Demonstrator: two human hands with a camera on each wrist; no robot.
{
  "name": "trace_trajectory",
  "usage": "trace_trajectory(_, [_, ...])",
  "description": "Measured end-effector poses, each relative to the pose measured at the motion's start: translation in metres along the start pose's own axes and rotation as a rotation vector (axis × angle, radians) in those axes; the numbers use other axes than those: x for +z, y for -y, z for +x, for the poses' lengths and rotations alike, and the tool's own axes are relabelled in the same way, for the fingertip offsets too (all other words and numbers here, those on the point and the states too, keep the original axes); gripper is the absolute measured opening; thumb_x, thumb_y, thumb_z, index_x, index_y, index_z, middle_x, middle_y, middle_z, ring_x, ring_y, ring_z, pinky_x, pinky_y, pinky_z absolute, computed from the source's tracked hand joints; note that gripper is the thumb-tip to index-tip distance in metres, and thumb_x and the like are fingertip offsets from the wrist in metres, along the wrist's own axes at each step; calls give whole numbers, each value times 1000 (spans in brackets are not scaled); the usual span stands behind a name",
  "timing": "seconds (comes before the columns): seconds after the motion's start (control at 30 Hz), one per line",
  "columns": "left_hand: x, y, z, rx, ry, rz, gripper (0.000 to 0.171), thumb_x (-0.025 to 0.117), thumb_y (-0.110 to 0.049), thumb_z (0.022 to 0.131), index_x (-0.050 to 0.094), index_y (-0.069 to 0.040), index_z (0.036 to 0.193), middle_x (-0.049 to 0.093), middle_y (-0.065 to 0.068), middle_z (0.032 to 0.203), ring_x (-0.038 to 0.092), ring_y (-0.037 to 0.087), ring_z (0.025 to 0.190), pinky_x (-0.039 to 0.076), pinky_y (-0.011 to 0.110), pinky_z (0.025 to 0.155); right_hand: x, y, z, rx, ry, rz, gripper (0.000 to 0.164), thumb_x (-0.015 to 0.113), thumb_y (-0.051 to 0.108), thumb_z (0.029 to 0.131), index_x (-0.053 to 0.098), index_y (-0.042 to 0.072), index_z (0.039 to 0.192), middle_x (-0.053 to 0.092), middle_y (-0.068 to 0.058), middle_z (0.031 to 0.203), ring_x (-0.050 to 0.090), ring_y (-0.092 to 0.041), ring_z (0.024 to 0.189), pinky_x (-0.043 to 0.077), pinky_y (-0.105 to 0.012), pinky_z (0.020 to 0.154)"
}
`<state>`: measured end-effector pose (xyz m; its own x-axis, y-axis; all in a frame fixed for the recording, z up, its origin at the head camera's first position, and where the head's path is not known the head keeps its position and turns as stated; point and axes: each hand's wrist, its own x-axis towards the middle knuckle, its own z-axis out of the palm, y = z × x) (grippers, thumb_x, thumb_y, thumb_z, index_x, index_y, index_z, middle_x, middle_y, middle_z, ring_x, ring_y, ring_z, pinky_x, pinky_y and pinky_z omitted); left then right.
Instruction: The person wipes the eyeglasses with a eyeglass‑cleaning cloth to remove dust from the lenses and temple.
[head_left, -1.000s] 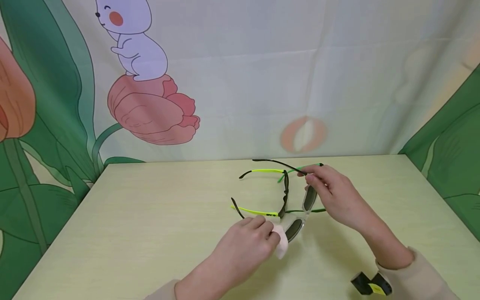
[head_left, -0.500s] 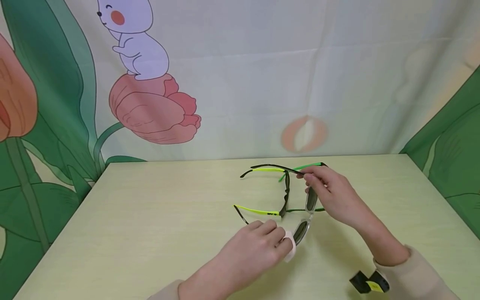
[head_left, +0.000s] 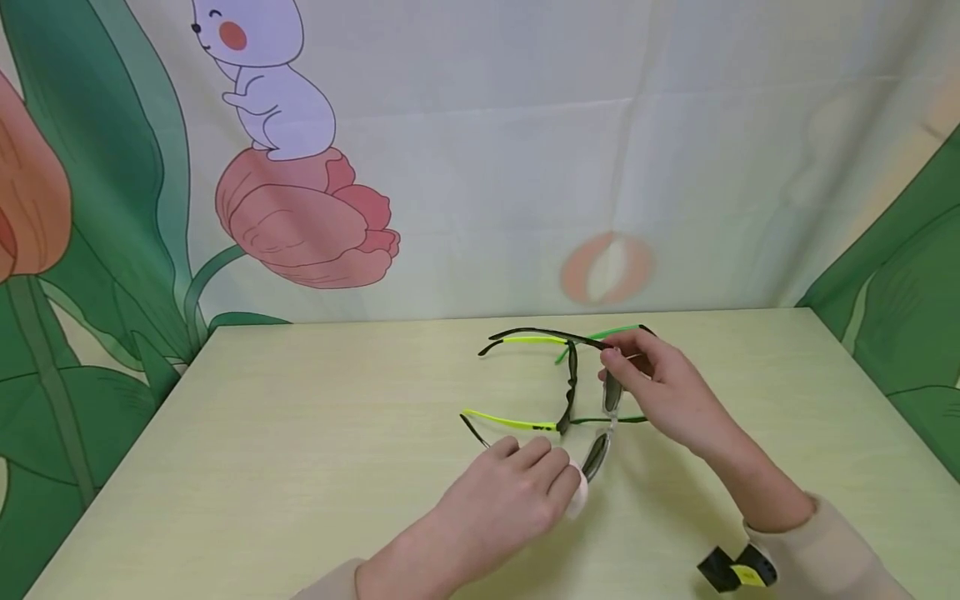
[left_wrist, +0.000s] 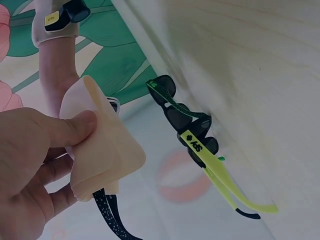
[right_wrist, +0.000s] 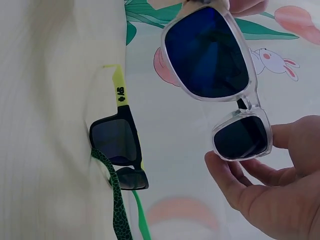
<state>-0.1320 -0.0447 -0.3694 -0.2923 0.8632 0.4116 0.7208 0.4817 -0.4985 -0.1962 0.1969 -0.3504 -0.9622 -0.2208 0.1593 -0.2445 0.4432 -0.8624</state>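
Observation:
A pair of clear-framed sunglasses [head_left: 597, 456] with dark lenses and black temples is held up above the table between both hands. My right hand [head_left: 675, 400] pinches the frame's far end near the hinge. In my left hand [head_left: 506, 492] is a folded pale cloth [left_wrist: 107, 145], gripped between thumb and fingers around the near end of the frame. A speckled black temple [left_wrist: 107, 212] sticks out below the cloth in the left wrist view. Blue-tinted lenses [right_wrist: 207, 55] face the right wrist camera; the cloth hides the near hinge.
Black sunglasses with yellow temples [head_left: 525, 424] lie just beyond the left hand. Sunglasses with green temples [right_wrist: 119, 205] lie against them, partly behind the right hand. A printed curtain [head_left: 480, 192] hangs at the table's [head_left: 300, 433] back edge. A black device [head_left: 738, 569] sits at the right sleeve.
The left hand and cloth have shifted right along the near end, then slightly back left. The held sunglasses have tilted a little, with the far temple dropping. The right hand keeps its grip.

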Motion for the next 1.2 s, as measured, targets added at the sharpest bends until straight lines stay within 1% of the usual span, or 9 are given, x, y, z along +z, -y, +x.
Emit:
trace_trajectory(0.13, [1,1,0,-14,15,6,7,67,-10,92,63,-15,94,59,-4,91,50,13,84,41,22,60,1,-4,1,23,28,66,42,56,38,107,56,3,130,64,-14,116,67,-24,106,53,-37,96])
trace_trajectory(0.17, [1,1,0,-17,18,6,7,67,-9,92,63,-15,95,60,-4,92,50,13,84,42,22,60,2,-5,1,27,37,88,43,56,38,107,55,2,130,64,-15,117,67,-25,107,53,-36,97])
trace_trajectory(0.37, [3,1,-1,-44,39,-16,13,70,-8,90,64,-13,99,62,-2,97,54,14,87,45,21,61,5,-9,1,54,105,196,45,54,35,109,52,-3,133,60,-21,120,63,-34,111,57,-33,94])
trace_trajectory(0.53, [5,2,-2,-81,47,-18,16,74,-9,88,66,-13,100,65,-1,102,58,14,91,47,22,63,9,-13,-3,84,168,262,53,54,31,109,45,-10,141,57,-28,124,65,-37,112,58,-39,92])
trace_trajectory(0.63, [6,2,-2,-96,55,-16,16,76,-10,87,66,-14,100,66,-1,102,59,14,91,48,22,63,14,-15,-4,99,192,318,52,56,28,108,45,-12,140,57,-30,125,64,-40,113,59,-40,89])
trace_trajectory(0.73, [7,2,-1,-107,51,-11,15,76,-11,87,65,-14,97,64,-2,98,57,14,87,47,21,61,18,-17,-4,103,200,354,53,60,25,106,46,-14,140,56,-32,129,62,-42,115,60,-39,88])
trace_trajectory(0.87, [8,2,0,-124,37,-11,15,75,-10,86,64,-14,94,62,-2,94,56,14,84,46,21,60,22,-17,-4,100,193,367,55,64,22,104,45,-15,140,53,-31,130,64,-38,114,59,-38,89])
trace_trajectory(1.0, [7,2,0,-136,44,-26,17,77,-10,85,64,-13,95,62,-2,95,56,15,85,46,21,61,23,-15,-4,106,184,397,56,66,20,102,45,-14,142,53,-31,128,67,-32,111,58,-40,92])
trace_trajectory(1.2, [8,2,-1,-151,51,-68,18,77,-7,85,68,-13,99,65,-2,99,58,15,88,51,22,65,25,-15,-3,108,160,423,57,67,18,102,44,-14,144,54,-31,130,67,-30,108,58,-38,92])
